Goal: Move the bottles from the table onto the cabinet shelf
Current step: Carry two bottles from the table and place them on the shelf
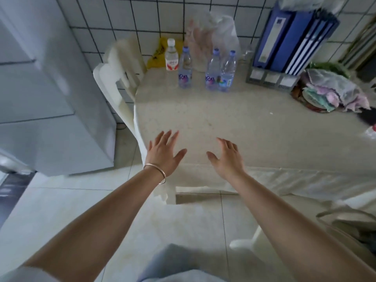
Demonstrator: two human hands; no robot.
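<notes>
Left hand and right hand extended above the table near edge, fingers spread, grasping nothing; four bottles upright at far side.

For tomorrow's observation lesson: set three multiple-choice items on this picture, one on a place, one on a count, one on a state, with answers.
1. Where is the white-capped bottle?
A. leftmost in the row
B. between two blue-capped bottles
C. on the floor

2. How many bottles stand on the table?
A. two
B. four
C. six

3. What are the hands doing?
A. each grips a bottle
B. both are open, holding nothing
C. one holds a folder

Answers:
1 A: it stands left of the three blue-capped bottles.
2 B: one white cap, three blue.
3 B: the left hand and right hand are spread and empty.
</notes>
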